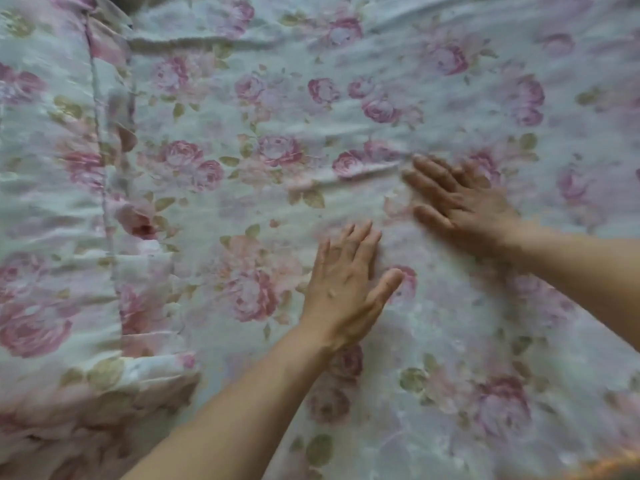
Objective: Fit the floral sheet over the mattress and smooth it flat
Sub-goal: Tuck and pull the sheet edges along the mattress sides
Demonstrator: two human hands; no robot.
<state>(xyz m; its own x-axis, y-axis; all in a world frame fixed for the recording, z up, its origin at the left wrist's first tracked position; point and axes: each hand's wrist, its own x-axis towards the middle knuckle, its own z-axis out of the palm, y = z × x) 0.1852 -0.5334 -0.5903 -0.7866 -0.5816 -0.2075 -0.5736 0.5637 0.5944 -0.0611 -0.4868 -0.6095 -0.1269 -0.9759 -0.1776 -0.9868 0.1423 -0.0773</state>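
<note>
The floral sheet (263, 109), pale with pink roses and green leaves, fills nearly the whole view and hides the mattress beneath. My left hand (346, 289) lies flat on it near the centre, fingers straight and pointing away from me. My right hand (460, 199) presses flat on the sheet a little farther and to the right, fingers spread toward the left, blurred by motion. A long crease (363, 169) runs leftward from its fingertips.
A second floral layer (55, 202) with a stitched seam lies along the left side, bunched in folds at the near left corner (114, 393). A ridge of fabric (194, 41) crosses the far side. An orange strip (609, 462) shows at the bottom right.
</note>
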